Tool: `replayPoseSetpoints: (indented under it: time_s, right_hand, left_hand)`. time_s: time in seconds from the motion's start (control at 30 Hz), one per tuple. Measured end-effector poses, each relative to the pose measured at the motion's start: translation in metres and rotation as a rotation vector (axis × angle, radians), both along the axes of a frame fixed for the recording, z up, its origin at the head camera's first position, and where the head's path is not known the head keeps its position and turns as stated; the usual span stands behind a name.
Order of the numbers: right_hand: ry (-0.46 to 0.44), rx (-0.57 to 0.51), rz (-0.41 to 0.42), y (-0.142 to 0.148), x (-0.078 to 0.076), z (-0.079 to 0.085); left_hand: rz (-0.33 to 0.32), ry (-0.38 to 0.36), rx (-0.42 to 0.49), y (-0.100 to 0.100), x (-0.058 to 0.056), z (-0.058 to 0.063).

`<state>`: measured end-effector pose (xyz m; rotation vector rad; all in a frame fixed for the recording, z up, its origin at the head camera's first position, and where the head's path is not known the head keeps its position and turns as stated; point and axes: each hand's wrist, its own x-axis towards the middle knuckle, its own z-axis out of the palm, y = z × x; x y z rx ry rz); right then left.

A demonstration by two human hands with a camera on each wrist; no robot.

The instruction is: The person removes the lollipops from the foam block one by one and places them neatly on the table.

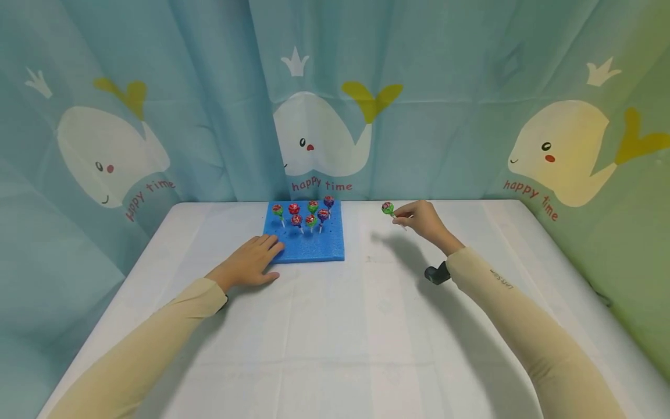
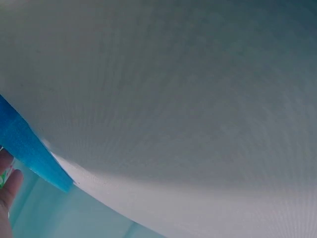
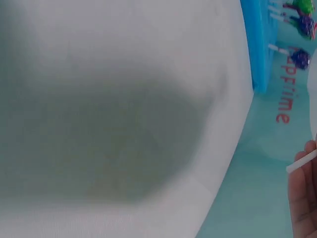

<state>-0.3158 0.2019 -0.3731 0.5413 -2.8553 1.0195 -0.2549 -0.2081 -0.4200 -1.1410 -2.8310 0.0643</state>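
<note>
My right hand (image 1: 423, 222) pinches a green lollipop (image 1: 387, 208) by its white stick, held up over the table to the right of the blue foam board (image 1: 314, 250). In the right wrist view the white stick (image 3: 301, 162) shows against the fingers (image 3: 299, 191). My left hand (image 1: 251, 260) rests with straight fingers on the board's left front corner. Several lollipops stand in the board with their sticks down, among them a red lollipop (image 1: 294, 208), a purple lollipop (image 1: 328, 202) and a green lollipop (image 1: 311, 221).
A white cloth covers the table (image 1: 324, 337). Behind it hangs a blue-green curtain (image 1: 439, 139) printed with whales. A small black wrist device (image 1: 437, 273) sits below the right sleeve (image 1: 523, 314). Small holes dot the bare part of the board.
</note>
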Motion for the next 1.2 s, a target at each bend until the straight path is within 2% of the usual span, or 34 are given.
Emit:
replayPoseSetpoints:
  time_s: [0.27, 0.53, 1.2]
  right_hand:
    - [-0.036, 0.014, -0.057, 0.013, -0.013, 0.000]
    - [-0.095, 0.004, -0.076, 0.016, -0.025, -0.004]
    - [-0.158, 0.023, -0.033, 0.001, -0.053, -0.041]
  left_hand:
    - [0.000, 0.006, 0.003, -0.001, -0.001, 0.000]
    - [-0.001, 0.013, 0.007, -0.002, -0.001, 0.001]
    - [-0.001, -0.005, 0.010, 0.001, 0.000, 0.000]
